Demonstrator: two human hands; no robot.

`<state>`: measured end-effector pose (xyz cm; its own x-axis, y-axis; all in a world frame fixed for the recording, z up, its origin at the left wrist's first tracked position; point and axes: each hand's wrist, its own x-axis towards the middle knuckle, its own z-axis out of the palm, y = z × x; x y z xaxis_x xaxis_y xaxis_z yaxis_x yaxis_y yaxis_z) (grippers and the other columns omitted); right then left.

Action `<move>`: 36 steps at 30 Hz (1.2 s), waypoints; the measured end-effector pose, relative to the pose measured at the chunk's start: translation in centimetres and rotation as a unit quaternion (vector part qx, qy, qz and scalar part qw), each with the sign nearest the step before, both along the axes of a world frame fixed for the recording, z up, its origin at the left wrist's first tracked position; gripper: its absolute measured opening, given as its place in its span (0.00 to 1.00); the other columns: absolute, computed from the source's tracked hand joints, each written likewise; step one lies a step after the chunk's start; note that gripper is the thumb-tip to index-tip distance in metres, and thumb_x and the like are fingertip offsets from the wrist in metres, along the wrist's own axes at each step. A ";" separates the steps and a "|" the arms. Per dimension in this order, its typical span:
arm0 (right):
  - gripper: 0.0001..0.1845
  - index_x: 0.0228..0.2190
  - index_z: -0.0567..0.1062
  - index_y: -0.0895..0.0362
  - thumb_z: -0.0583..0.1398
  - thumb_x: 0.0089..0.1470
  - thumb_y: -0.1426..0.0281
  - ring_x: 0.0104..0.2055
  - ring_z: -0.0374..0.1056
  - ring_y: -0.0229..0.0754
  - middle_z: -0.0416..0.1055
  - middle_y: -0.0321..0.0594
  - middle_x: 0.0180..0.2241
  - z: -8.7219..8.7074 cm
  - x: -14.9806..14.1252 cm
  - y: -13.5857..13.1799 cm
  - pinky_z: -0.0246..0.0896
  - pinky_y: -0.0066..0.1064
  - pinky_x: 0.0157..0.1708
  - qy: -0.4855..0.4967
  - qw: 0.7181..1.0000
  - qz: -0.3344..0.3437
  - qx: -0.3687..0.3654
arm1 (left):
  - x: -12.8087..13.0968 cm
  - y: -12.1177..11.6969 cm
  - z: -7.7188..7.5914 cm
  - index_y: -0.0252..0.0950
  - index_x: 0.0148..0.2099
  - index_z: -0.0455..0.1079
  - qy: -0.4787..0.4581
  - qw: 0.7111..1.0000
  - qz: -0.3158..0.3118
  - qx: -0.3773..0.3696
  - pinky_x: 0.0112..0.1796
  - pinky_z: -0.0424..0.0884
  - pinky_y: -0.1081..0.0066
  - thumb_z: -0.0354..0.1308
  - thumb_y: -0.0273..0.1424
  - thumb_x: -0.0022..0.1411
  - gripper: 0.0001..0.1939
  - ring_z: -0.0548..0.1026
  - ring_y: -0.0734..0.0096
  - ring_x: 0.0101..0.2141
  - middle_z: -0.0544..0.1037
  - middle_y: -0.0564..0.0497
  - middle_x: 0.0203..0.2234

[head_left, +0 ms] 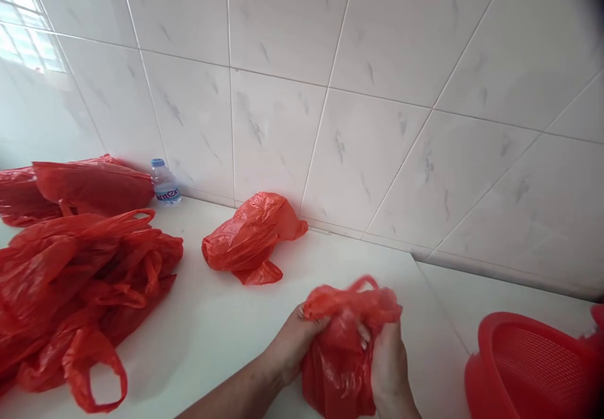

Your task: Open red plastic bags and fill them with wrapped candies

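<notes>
A red plastic bag hangs between my hands at the lower middle, its top bunched and one handle loop sticking up. My left hand grips the bag's left side near the top, with its fingers partly covered by the plastic. On the other side my right hand is closed on the bag, some fingertips showing at its middle. Whether anything lies inside the bag I cannot tell. Another crumpled red bag lies on the white table, beyond my hands and against the wall.
A large heap of red plastic bags covers the left side. Behind it are flatter red bundles and a small water bottle with a blue cap. Red plastic baskets stand at the right. A tiled wall closes off the back.
</notes>
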<state>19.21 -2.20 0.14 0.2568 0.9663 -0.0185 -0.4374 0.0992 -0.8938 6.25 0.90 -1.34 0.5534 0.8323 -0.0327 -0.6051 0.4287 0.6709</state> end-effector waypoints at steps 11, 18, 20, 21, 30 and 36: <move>0.33 0.54 0.66 0.53 0.65 0.47 0.58 0.16 0.52 0.31 0.60 0.27 0.14 -0.9 1.3 1.1 0.50 0.24 0.19 -0.010 0.989 0.125 -0.073 | 0.1 1.5 -2.8 0.33 0.32 0.70 -0.063 0.974 -0.020 -0.216 0.41 0.70 0.65 0.59 0.43 0.57 0.16 0.77 0.64 0.29 0.78 0.47 0.25; 0.17 0.37 0.75 0.53 0.67 0.43 0.65 0.20 0.58 0.34 0.63 0.29 0.16 -0.2 -0.3 1.2 0.55 0.27 0.23 -0.137 0.963 0.224 -0.062 | 0.8 0.9 -2.2 0.33 0.30 0.66 0.051 0.998 0.009 -0.028 0.25 0.65 0.72 0.62 0.34 0.53 0.09 0.71 0.71 0.21 0.73 0.52 0.20; 0.07 0.24 0.73 0.55 0.66 0.39 0.70 0.21 0.58 0.34 0.64 0.29 0.17 -0.5 -0.3 1.4 0.54 0.26 0.23 -0.150 0.967 0.189 -0.075 | 1.1 0.5 -2.3 0.35 0.31 0.64 0.105 0.993 0.044 0.014 0.23 0.61 0.76 0.62 0.28 0.50 0.08 0.68 0.77 0.20 0.70 0.57 0.18; 0.07 0.20 0.70 0.55 0.65 0.39 0.70 0.20 0.57 0.34 0.63 0.29 0.16 -0.8 -0.2 1.5 0.53 0.26 0.22 -0.151 0.969 0.174 -0.085 | 1.1 0.4 -2.3 0.36 0.35 0.63 0.126 0.990 0.052 0.027 0.24 0.61 0.77 0.60 0.27 0.50 0.09 0.67 0.78 0.20 0.69 0.59 0.18; 0.05 0.22 0.67 0.54 0.61 0.42 0.70 0.18 0.54 0.33 0.60 0.26 0.15 -3.0 -0.5 2.0 0.50 0.25 0.19 -0.207 0.972 0.016 -0.113 | 0.6 -0.3 -1.9 0.41 0.64 0.49 0.209 0.968 0.036 0.137 0.42 0.67 0.65 0.66 0.33 0.51 0.42 0.74 0.66 0.37 0.76 0.51 0.36; 0.18 0.17 0.69 0.56 0.58 0.53 0.62 0.18 0.55 0.34 0.61 0.32 0.14 -2.2 -0.4 0.8 0.53 0.27 0.22 -0.062 0.984 0.159 -0.046 | 0.3 0.1 -1.4 0.33 0.33 0.71 0.107 0.993 0.012 0.039 0.34 0.68 0.67 0.49 0.46 0.63 0.21 0.73 0.67 0.26 0.74 0.51 0.20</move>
<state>18.77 -1.44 -2.01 -0.0518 0.9940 -0.0964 -0.3194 -0.1079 -0.9414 6.58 1.01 -2.72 0.5208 0.8497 -0.0827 -0.4550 0.3583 0.8152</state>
